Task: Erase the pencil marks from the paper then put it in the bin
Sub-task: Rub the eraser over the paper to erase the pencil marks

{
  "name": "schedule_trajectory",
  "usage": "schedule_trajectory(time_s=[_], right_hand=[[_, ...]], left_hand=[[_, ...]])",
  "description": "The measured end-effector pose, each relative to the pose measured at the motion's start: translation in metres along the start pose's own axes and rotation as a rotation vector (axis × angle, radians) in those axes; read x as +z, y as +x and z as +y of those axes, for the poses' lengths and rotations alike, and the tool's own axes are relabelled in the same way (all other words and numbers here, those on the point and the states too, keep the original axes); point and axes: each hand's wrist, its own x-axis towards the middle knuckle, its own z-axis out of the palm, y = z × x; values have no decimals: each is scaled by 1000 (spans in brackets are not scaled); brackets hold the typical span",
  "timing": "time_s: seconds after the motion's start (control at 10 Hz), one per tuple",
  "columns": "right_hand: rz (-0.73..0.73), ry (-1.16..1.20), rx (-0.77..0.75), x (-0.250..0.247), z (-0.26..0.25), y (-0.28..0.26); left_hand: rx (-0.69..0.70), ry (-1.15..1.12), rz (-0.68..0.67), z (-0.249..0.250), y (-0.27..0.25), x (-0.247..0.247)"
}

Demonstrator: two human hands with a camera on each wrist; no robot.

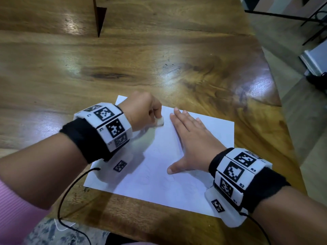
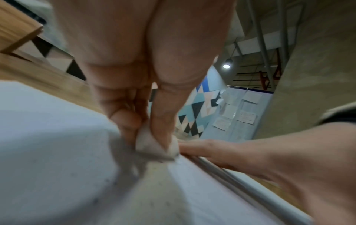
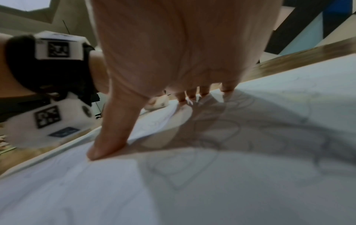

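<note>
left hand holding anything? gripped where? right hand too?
The left hand pinches a small white eraser by its upper part between thumb and fingers, its lower edge on the paper. The right hand holds nothing; it presses flat on the paper.

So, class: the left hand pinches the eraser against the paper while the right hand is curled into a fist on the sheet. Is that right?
Not quite. The right hand is not a fist: it lies flat, fingers straight, pressing the paper down, as the head view shows. The left hand does pinch the eraser against the paper.
</note>
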Motion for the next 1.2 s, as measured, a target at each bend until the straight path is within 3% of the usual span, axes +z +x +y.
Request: schedule_trajectory(time_s=[0.1, 0.2, 0.3, 0.4, 0.5, 0.6, 0.8, 0.9, 1.0, 1.1, 1.2], right_hand=[[-2, 5, 8, 1, -1, 0], [-3, 3, 9, 0, -1, 0], [-8, 3, 6, 0, -1, 0], [-7, 14, 6, 0, -1, 0], [-5, 13, 7, 0, -1, 0], [-6, 4, 9, 0, -1, -1], [-4, 11, 2, 0, 0, 0], [-4, 7, 1, 0, 0, -1], [-1, 18, 1, 0, 0, -1], [6, 29, 18, 1, 0, 0], [0, 23, 22, 1, 0, 0]], left_hand=[[2, 24, -170, -4, -7, 0], [-6, 13, 32, 1, 7, -5], [10, 10, 97, 6, 8, -4], [46, 55, -117, 1, -7, 3], [36, 69, -86, -1, -1, 1], [26, 27, 137, 4, 13, -1], [84, 94, -124, -1, -5, 6], [75, 53, 53, 3, 9, 2], [75, 38, 100, 7, 12, 2], [64, 77, -85, 1, 3, 4], [46, 76, -135, 1, 6, -1]])
